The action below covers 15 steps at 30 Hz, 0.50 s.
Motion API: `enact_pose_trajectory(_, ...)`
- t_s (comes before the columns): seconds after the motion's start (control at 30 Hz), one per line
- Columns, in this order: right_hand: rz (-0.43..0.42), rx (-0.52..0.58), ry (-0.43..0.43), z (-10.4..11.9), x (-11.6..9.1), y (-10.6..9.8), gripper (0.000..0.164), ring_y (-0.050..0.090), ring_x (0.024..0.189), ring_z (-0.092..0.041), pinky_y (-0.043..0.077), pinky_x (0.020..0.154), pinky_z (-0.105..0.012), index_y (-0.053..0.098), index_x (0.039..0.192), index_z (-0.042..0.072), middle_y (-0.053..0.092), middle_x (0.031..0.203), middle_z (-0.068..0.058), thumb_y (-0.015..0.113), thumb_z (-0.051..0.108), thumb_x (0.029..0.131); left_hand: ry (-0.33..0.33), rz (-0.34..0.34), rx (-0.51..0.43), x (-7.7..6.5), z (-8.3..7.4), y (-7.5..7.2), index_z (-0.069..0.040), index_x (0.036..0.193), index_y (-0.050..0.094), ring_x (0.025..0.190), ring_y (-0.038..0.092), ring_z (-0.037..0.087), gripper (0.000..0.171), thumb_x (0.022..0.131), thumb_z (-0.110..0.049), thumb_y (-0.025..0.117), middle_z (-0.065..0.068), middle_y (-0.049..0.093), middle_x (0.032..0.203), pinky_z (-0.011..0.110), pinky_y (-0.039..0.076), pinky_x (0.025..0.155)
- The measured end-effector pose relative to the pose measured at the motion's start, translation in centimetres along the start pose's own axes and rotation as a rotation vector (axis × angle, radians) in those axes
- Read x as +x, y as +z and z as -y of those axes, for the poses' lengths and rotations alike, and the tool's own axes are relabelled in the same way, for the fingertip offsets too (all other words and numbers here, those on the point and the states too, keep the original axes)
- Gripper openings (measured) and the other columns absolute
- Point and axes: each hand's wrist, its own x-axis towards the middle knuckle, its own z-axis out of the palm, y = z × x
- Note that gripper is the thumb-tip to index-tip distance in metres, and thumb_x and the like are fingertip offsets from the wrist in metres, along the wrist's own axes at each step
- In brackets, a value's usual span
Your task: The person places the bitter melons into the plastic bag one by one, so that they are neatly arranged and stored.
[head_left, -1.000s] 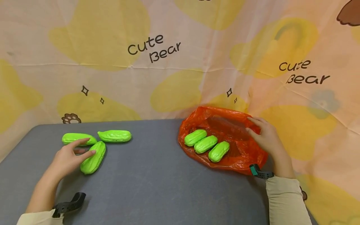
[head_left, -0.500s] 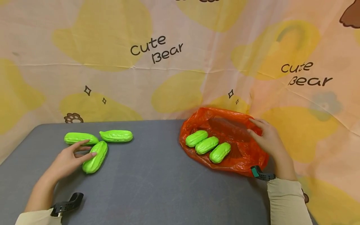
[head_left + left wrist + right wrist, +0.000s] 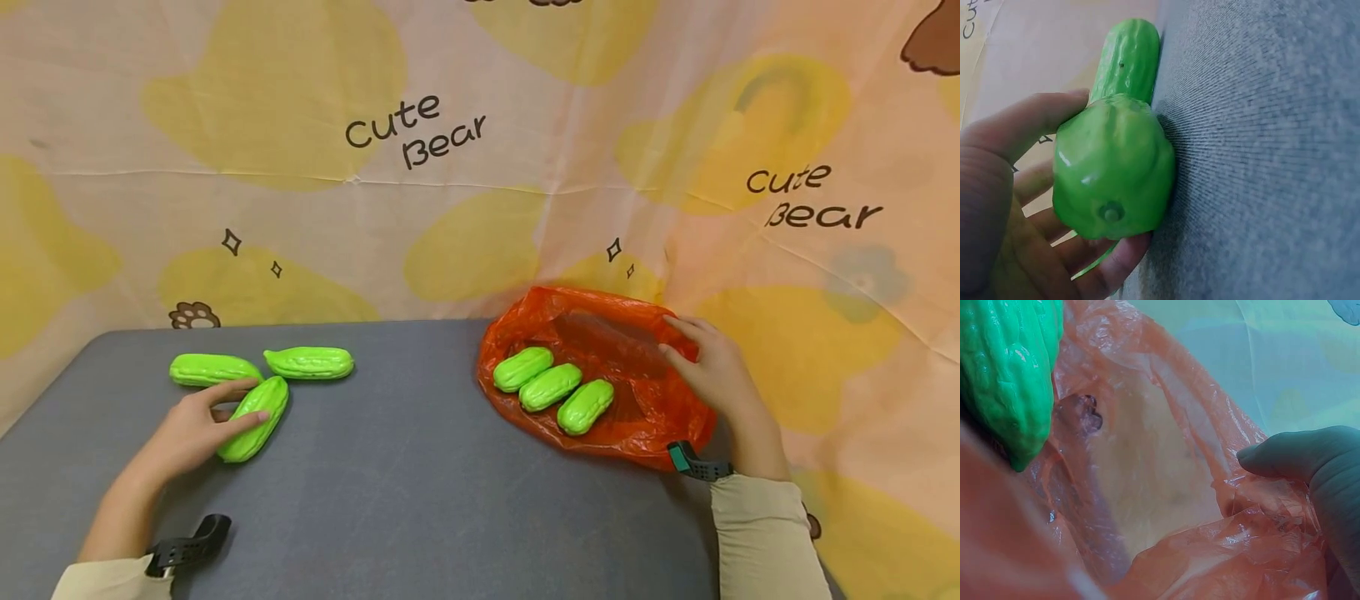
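My left hand (image 3: pixel 191 429) is wrapped around a bright green bitter melon (image 3: pixel 258 417), thumb on one side and fingers on the other. In the left wrist view this bitter melon (image 3: pixel 1113 169) shows its blunt stem end, close against the table. Two more lie just behind it: one bitter melon (image 3: pixel 210 368) at the left and another bitter melon (image 3: pixel 311 363) to the right. On the right, my right hand (image 3: pixel 716 367) holds the edge of a red plastic bag (image 3: pixel 660 417), its thumb (image 3: pixel 1285 453) over the rim. Three bitter melons (image 3: pixel 550 387) lie side by side in the bag's mouth.
A grey table (image 3: pixel 390 467) bears everything, with bare surface between the loose bitter melons and the bag. A printed cloth (image 3: pixel 450 233) hangs behind the table and along its right side. Each wrist wears a black strap mount (image 3: pixel 187 546).
My left hand has moved right and closed around the front bitter melon, its thumb and fingers now along its sides. The right hand and the bag stay in place.
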Motion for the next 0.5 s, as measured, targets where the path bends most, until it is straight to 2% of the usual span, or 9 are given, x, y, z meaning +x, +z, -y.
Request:
enact_pose_trajectory(0.1,-0.002,0.004,-0.004,-0.08,0.1,-0.01,0.05,0.047,0.129,-0.056,0.037,0.103,-0.072,0.055,0.14,-0.005,0.053,0.14,-0.033,0.068,0.011,0.095,0.005,-0.015,-0.013,0.06,0.14,0.17,-0.002,0.146,0.052,0.106,0.07,0.044,0.068,0.094,-0.042,0.07,0.034,0.053,0.142,0.028,0.051,0.069)
enact_pose_trajectory(0.2,0.0,0.003,-0.006,-0.14,0.26,-0.04,0.05,0.047,0.129,-0.055,0.037,0.104,-0.071,0.055,0.14,-0.005,0.053,0.14,-0.032,0.068,0.012,0.096,0.012,-0.034,-0.035,0.15,0.3,0.23,-0.003,0.145,0.054,0.097,0.071,0.018,0.065,0.094,-0.04,0.071,0.033,0.054,0.142,0.023,0.05,0.067)
enact_pose_trajectory(0.33,-0.002,0.004,-0.013,-0.12,0.4,-0.01,0.049,0.048,0.13,-0.054,0.037,0.105,-0.07,0.055,0.14,-0.005,0.054,0.14,-0.031,0.068,0.012,0.096,0.028,-0.056,-0.074,0.16,0.27,0.18,-0.002,0.143,0.056,0.087,0.056,-0.014,0.062,0.094,-0.036,0.072,0.032,0.055,0.141,0.017,0.048,0.067)
enact_pose_trajectory(0.43,-0.002,0.006,-0.01,-0.13,0.35,-0.01,0.049,0.048,0.13,-0.054,0.037,0.105,-0.07,0.055,0.14,-0.006,0.054,0.14,-0.031,0.068,0.012,0.096,0.044,-0.06,-0.096,0.24,-0.16,0.14,-0.004,0.143,0.057,0.085,0.052,-0.021,0.061,0.094,-0.036,0.072,0.032,0.056,0.141,0.015,0.047,0.068)
enact_pose_trajectory(0.5,-0.003,0.006,-0.008,-0.15,0.26,-0.02,0.048,0.048,0.13,-0.054,0.037,0.105,-0.07,0.055,0.139,-0.006,0.054,0.139,-0.031,0.067,0.011,0.096,0.055,-0.058,-0.103,0.34,-0.62,0.2,-0.005,0.143,0.057,0.088,0.054,-0.018,0.06,0.094,-0.036,0.072,0.03,0.057,0.14,0.014,0.047,0.069)
